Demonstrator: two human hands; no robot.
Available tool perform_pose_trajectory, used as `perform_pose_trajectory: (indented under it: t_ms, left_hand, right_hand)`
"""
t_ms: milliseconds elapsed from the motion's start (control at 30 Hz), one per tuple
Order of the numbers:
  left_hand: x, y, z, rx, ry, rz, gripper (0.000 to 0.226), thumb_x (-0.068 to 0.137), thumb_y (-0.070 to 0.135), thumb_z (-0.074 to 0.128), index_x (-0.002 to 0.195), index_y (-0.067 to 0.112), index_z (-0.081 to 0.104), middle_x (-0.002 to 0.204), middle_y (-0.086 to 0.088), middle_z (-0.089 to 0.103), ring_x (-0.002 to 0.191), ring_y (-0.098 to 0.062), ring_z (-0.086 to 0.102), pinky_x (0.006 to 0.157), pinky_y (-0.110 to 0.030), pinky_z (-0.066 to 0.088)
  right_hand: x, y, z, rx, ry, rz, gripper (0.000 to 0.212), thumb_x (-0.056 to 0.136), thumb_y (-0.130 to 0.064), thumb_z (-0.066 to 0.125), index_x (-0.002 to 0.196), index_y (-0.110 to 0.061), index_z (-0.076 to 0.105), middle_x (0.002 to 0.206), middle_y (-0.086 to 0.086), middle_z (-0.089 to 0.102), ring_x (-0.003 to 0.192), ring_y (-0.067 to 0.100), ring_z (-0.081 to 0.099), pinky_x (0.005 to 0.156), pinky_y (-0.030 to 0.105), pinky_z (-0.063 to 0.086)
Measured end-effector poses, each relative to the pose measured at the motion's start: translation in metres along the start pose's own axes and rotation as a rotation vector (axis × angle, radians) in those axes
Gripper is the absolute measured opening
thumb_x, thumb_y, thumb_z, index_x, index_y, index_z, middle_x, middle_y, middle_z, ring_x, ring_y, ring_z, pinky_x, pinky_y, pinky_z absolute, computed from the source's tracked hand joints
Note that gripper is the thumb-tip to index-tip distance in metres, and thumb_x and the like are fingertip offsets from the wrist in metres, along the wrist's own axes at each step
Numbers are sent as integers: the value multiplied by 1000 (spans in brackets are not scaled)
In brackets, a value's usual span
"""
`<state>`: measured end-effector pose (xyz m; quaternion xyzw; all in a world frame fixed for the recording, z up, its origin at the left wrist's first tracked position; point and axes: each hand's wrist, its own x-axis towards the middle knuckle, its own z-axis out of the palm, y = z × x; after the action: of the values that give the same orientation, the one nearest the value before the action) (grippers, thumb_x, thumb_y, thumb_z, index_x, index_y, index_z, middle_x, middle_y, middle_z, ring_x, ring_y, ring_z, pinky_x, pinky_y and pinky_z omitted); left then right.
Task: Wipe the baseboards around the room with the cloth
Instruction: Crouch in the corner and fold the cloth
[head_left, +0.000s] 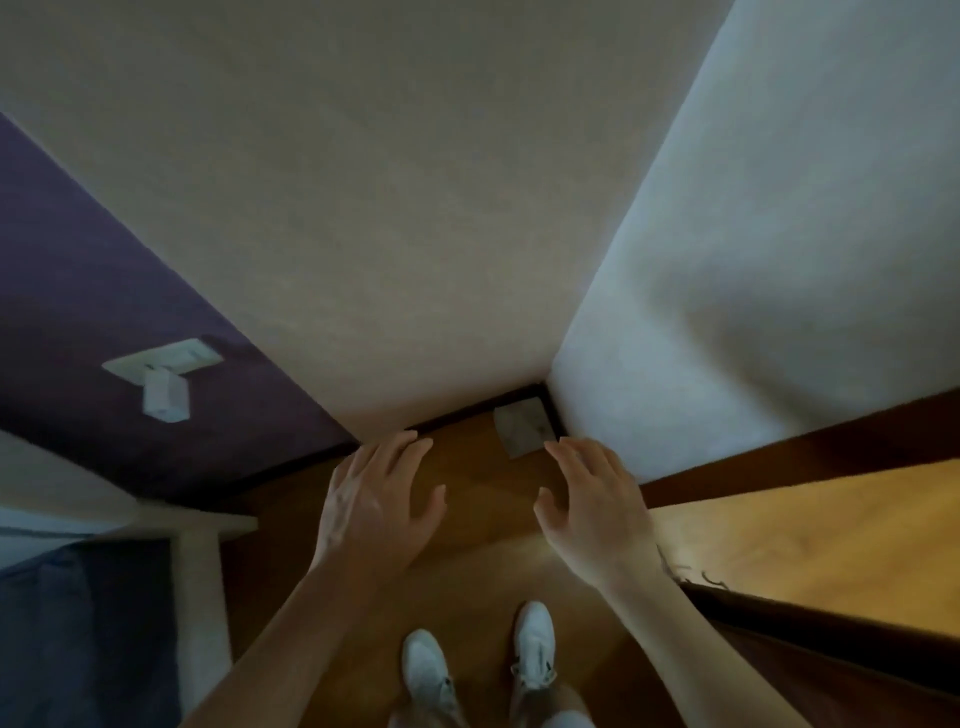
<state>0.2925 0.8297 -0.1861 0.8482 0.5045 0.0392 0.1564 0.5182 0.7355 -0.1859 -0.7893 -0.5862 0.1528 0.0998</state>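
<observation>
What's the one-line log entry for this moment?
cloth: on floor in corner, not held | left hand: open, empty | right hand: open, empty, nearer cloth

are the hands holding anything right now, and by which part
Nothing is held. The left hand and right hand are open; the cloth lies on the floor in the corner.
</observation>
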Motion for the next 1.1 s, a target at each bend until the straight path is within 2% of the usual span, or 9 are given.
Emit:
perform_pose_trajectory:
  t_ms: [233, 400, 533, 667, 767, 833, 933, 1000, 1100]
  left_hand:
    - [69, -25, 208, -32, -126, 25, 54, 91, 52, 53, 140, 28, 53, 144, 7, 50, 133, -15, 45, 109, -39, 37]
    - [106, -55, 375, 5, -260, 48, 67, 90, 66, 21, 148, 37, 37, 154, 14, 33, 141, -10, 30, 116, -37, 28]
    - [136, -76, 490, -11, -297, 95, 66, 90, 66, 21, 148, 37, 37, 155, 15, 33, 140, -10, 30, 112, -35, 29]
    - [169, -93, 585, 6, -354, 179, 64, 94, 64, 31, 151, 34, 34, 158, 9, 29, 140, -15, 31, 109, -38, 29]
    - [196, -107, 642, 65, -380, 272, 68, 95, 64, 31, 154, 31, 25, 160, 3, 25, 142, -21, 28, 113, -39, 22]
    - [215, -115, 672, 101, -378, 346, 72, 94, 63, 34, 156, 30, 19, 162, 2, 20, 144, -21, 23, 114, -37, 18]
    - [235, -126, 704, 131, -370, 456, 81, 93, 63, 39, 159, 27, 10, 166, 5, 5, 149, -18, 12, 119, -33, 8]
    - [243, -134, 718, 131, -367, 490, 84, 93, 63, 40, 160, 27, 6, 167, 6, -3, 151, -16, 5, 118, -30, -1]
    - [244, -145, 727, 127, -356, 512, 84, 94, 63, 42, 160, 27, 4, 167, 7, -7, 152, -15, 0, 118, -29, -4]
  right_hand:
    - [62, 107, 178, 14, -50, 58, 52, 91, -37, 61, 139, -22, 52, 138, -3, 53, 132, 18, 47, 108, 39, 43]
    - [100, 196, 329, 15, -94, 97, 52, 84, -34, 68, 133, -19, 58, 131, 0, 56, 122, 21, 56, 98, 38, 52]
    - [132, 249, 440, -2, -133, 103, 53, 86, -34, 66, 135, -18, 57, 137, 2, 53, 130, 22, 49, 101, 36, 46]
    - [181, 288, 529, 5, -217, 108, 58, 89, -37, 61, 143, -22, 43, 146, -1, 40, 131, 18, 42, 104, 34, 44]
    - [218, 315, 582, -26, -192, 20, 64, 87, -41, 60, 145, -21, 41, 150, 4, 37, 134, 23, 39, 105, 36, 41]
    - [239, 332, 609, -63, -184, -17, 70, 87, -46, 58, 149, -20, 37, 158, 8, 28, 145, 27, 25, 113, 38, 33]
    - [258, 357, 641, -119, -173, -21, 78, 89, -52, 53, 155, -22, 25, 165, 7, 12, 152, 23, 7, 121, 38, 16]
    - [259, 367, 656, -158, -163, -20, 81, 89, -55, 49, 157, -23, 20, 165, 8, 12, 151, 23, 9, 123, 39, 12]
    - [242, 362, 667, -194, -134, -28, 85, 83, -60, 45, 156, -23, 22, 161, 9, 22, 145, 29, 22, 121, 42, 17]
